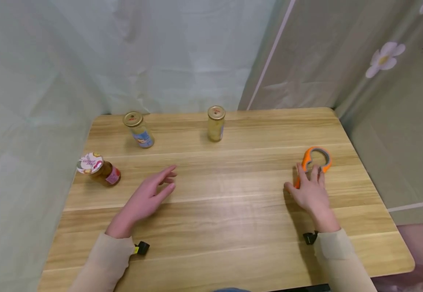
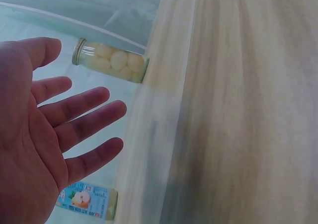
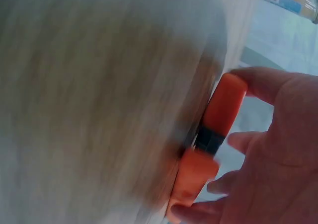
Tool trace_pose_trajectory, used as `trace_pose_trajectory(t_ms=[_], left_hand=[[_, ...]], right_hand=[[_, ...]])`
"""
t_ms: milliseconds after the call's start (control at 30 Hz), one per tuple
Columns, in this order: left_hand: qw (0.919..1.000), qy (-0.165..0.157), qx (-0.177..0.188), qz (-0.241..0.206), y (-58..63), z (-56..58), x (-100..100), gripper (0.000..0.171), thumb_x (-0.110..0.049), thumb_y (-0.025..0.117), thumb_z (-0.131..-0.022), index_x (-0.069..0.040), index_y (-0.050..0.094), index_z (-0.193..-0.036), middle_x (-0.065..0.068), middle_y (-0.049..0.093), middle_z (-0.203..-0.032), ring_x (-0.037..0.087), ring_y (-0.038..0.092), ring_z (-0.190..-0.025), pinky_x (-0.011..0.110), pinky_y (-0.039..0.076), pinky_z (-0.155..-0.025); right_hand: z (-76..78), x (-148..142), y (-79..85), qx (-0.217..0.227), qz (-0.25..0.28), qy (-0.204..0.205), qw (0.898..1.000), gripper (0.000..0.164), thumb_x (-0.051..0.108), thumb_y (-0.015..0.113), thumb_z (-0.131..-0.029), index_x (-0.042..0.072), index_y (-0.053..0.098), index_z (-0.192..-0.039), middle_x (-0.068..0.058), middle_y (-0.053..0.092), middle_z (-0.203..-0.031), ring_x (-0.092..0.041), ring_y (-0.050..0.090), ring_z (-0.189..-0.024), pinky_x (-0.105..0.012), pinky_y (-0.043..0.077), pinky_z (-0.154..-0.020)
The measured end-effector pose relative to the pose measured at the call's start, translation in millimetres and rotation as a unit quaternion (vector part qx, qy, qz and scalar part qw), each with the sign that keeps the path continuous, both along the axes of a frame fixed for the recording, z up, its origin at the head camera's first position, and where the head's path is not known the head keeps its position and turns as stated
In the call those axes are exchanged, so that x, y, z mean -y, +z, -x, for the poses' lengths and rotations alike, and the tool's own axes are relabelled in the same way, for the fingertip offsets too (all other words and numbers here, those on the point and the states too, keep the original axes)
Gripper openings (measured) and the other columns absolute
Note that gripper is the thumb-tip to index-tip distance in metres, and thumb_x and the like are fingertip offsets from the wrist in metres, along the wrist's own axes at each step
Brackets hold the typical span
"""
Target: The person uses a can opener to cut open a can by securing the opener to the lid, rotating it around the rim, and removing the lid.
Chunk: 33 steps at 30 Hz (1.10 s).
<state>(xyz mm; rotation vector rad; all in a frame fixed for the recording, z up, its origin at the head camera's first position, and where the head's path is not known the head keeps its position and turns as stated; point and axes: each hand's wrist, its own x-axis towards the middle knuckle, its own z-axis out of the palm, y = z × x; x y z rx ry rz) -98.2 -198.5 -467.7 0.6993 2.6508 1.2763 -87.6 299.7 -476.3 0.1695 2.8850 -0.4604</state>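
Note:
My left hand (image 1: pixel 143 202) hovers over the left half of the table with its fingers spread, holding nothing; its palm shows in the left wrist view. On the right side lies an orange jar opener (image 1: pixel 327 162) with a grey-lined loop. Spread over its handle end is my right hand (image 1: pixel 311 194), fingers reaching onto the orange part and thumb to the left. In the right wrist view the jar opener (image 3: pixel 223 105) lies flat along the tabletop, thumb near one end and fingertips near the other; the hand partly hides it in the head view.
Two gold-lidded glass jars stand at the back: a blue-labelled jar (image 1: pixel 143 138) at left and a jar of pale round pieces (image 1: pixel 215 127) near the middle. A dark jar (image 1: pixel 105 173) with a patterned white lid stands at the left edge. Curtains (image 1: pixel 182 52) hang behind the wooden table (image 1: pixel 226 227).

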Motion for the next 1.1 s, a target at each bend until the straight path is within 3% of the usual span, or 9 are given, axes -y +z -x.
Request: trace_pose_trajectory(t_ms=[133, 233, 367, 467, 567, 733, 933, 1100], left_hand=[[0.9999, 0.01, 0.008, -0.008, -2.6, -5.8, 0, 0.054, -0.034, 0.052, -0.104, -0.029, 0.032, -0.154, 0.011, 0.059, -0.134, 0.022, 0.057, -0.115, 0.055, 0.044, -0.1], [0.9998, 0.008, 0.014, -0.008, -6.4, -7.2, 0, 0.054, -0.032, 0.053, -0.104, -0.029, 0.032, -0.154, 0.011, 0.059, -0.133, 0.021, 0.058, -0.114, 0.055, 0.045, -0.099], [0.9997, 0.009, 0.02, -0.008, -8.9, -7.0, -3, 0.054, -0.029, 0.054, -0.104, -0.031, 0.033, -0.153, 0.009, 0.06, -0.133, 0.018, 0.058, -0.113, 0.055, 0.046, -0.098], [0.9997, 0.006, 0.019, -0.012, -10.1, -6.7, -5, 0.054, -0.028, 0.054, -0.104, -0.03, 0.032, -0.153, 0.01, 0.06, -0.133, 0.02, 0.058, -0.113, 0.055, 0.046, -0.097], [0.9998, 0.002, 0.016, -0.012, -10.6, -6.0, -7, 0.055, -0.028, 0.053, -0.104, -0.028, 0.031, -0.154, 0.011, 0.06, -0.133, 0.019, 0.058, -0.113, 0.055, 0.046, -0.097], [0.9999, 0.004, 0.013, -0.005, -9.3, -4.1, -8, 0.054, -0.032, 0.052, -0.104, -0.027, 0.031, -0.154, 0.01, 0.06, -0.133, 0.017, 0.058, -0.112, 0.054, 0.045, -0.098], [0.9998, 0.003, 0.013, -0.014, -9.7, -1.9, -10, 0.054, -0.029, 0.053, -0.104, -0.028, 0.032, -0.154, 0.01, 0.06, -0.132, 0.016, 0.058, -0.112, 0.054, 0.045, -0.099], [0.9997, 0.0, 0.018, -0.018, -10.4, -0.6, -13, 0.054, -0.026, 0.053, -0.104, -0.028, 0.032, -0.154, 0.01, 0.06, -0.132, 0.016, 0.058, -0.112, 0.054, 0.045, -0.098]], right_hand=[[-4.9, -6, -1.3, -0.011, 0.022, 0.01, 1.0, 0.093, 0.054, 0.053, -0.097, 0.014, -0.005, -0.159, -0.035, -0.021, -0.154, -0.06, -0.012, -0.134, -0.08, 0.029, -0.093], [-9.7, -12, -0.9, -0.006, 0.03, -0.007, 1.0, 0.099, 0.055, 0.055, -0.096, 0.014, -0.01, -0.158, -0.039, -0.019, -0.152, -0.065, 0.0, -0.132, -0.079, 0.034, -0.089], [-15.7, -18, 2.0, -0.001, 0.02, -0.036, 0.999, 0.104, 0.056, 0.057, -0.094, 0.009, -0.011, -0.157, -0.05, 0.009, -0.144, -0.069, 0.024, -0.118, -0.075, 0.042, -0.078], [-19.1, -24, 4.4, -0.011, 0.015, -0.057, 0.998, 0.107, 0.056, 0.06, -0.092, 0.004, -0.007, -0.157, -0.052, 0.03, -0.131, -0.067, 0.033, -0.11, -0.072, 0.044, -0.076], [-22.3, -31, 6.5, -0.024, 0.025, -0.072, 0.997, 0.107, 0.054, 0.064, -0.09, -0.004, 0.003, -0.155, -0.049, 0.042, -0.118, -0.062, 0.042, -0.104, -0.067, 0.046, -0.072], [-25.4, -43, 11.3, -0.009, 0.054, -0.084, 0.995, 0.093, 0.054, 0.069, -0.087, -0.016, 0.033, -0.136, -0.03, 0.057, -0.098, -0.04, 0.057, -0.083, -0.049, 0.048, -0.063], [-22.1, -57, 14.1, 0.045, 0.077, -0.089, 0.992, 0.101, 0.063, 0.073, -0.078, -0.014, 0.038, -0.134, -0.023, 0.064, -0.099, -0.031, 0.059, -0.081, -0.04, 0.049, -0.063], [-19.2, -62, 13.6, 0.07, 0.079, -0.097, 0.99, 0.087, 0.065, 0.075, -0.075, -0.007, 0.049, -0.117, -0.014, 0.064, -0.09, -0.027, 0.056, -0.077, -0.035, 0.046, -0.061]])
